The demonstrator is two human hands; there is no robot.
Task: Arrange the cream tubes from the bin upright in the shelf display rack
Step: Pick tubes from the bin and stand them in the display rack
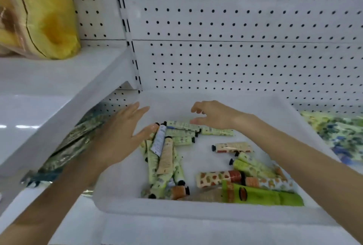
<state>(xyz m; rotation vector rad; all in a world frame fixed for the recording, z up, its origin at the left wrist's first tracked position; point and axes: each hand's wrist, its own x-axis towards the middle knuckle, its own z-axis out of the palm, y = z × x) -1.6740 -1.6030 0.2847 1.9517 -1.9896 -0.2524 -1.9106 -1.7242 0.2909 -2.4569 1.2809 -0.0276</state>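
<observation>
A white bin stands on the shelf in front of me. Several cream tubes lie flat inside it: pale green ones at the back, a peach one in the middle, a bright green one at the front right. My left hand hovers over the bin's left side with its fingers spread, the thumb tip near a white tube. Above the back tubes, my right hand hangs with loosely curled fingers. Neither hand holds anything.
A white pegboard wall rises behind the bin. A higher shelf on the left carries a yellow bag. Shiny packets lie under that shelf, left of the bin. Flowered blue-green packs sit at the right.
</observation>
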